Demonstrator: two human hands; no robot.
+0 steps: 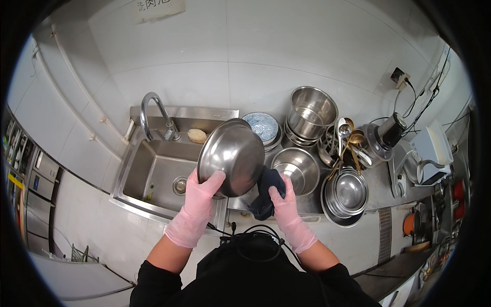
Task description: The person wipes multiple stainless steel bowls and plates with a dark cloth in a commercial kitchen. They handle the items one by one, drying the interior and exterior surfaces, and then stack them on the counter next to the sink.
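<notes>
My left hand, in a pink glove, grips the rim of a stainless steel bowl. The bowl is tilted on its side over the right part of the sink, its rounded outside towards me. A dark blue cloth is bunched in my right hand, which wears a pink glove too. The cloth's upper part meets the bowl's right edge, and its lower end hangs down in front of the counter edge. My left fingers are hidden behind the bowl.
Left is a steel sink with a curved faucet and a brush. On the counter stand steel pots, a wide pot, a patterned blue plate, ladles, stacked bowls overhanging the front edge, and a blender-like appliance.
</notes>
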